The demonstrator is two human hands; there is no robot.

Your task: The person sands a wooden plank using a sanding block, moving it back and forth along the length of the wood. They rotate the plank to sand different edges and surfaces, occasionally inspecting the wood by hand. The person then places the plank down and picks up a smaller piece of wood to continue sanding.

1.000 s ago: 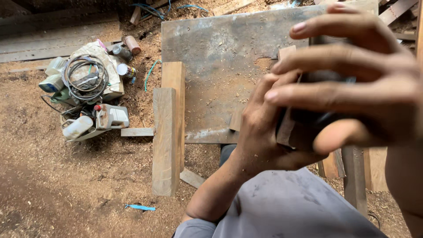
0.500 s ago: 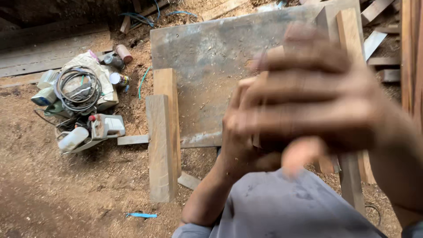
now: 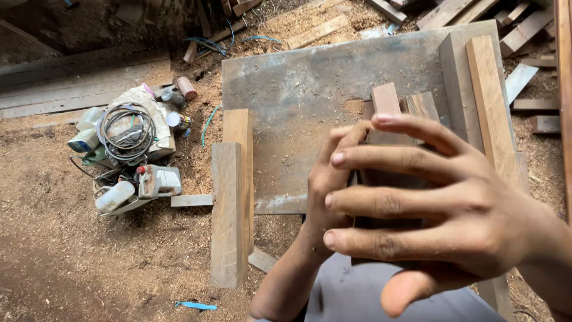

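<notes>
Close to the camera, my right hand (image 3: pixel 435 214) wraps across a dark wooden block (image 3: pixel 390 179), fingers spread over its face and thumb below it. My left hand (image 3: pixel 326 185) grips the same block from its left side, arm rising from the bottom of the view. Two lighter wooden ends (image 3: pixel 386 102) stick up just above my fingers; whether they belong to the held block is hidden. Behind the hands lies a worn grey metal sheet (image 3: pixel 298 83) dusted with sawdust.
Two thick planks (image 3: pixel 231 197) lie along the sheet's left edge, two more (image 3: pixel 476 89) at its right. On the sawdust floor at left sits a heap of power tools, coiled cable (image 3: pixel 126 128) and cans. Scrap wood lies at the top right.
Both hands have dropped lower in view and come into sharp focus. My right fingers have spread apart, and the lighter wooden ends now show above them.
</notes>
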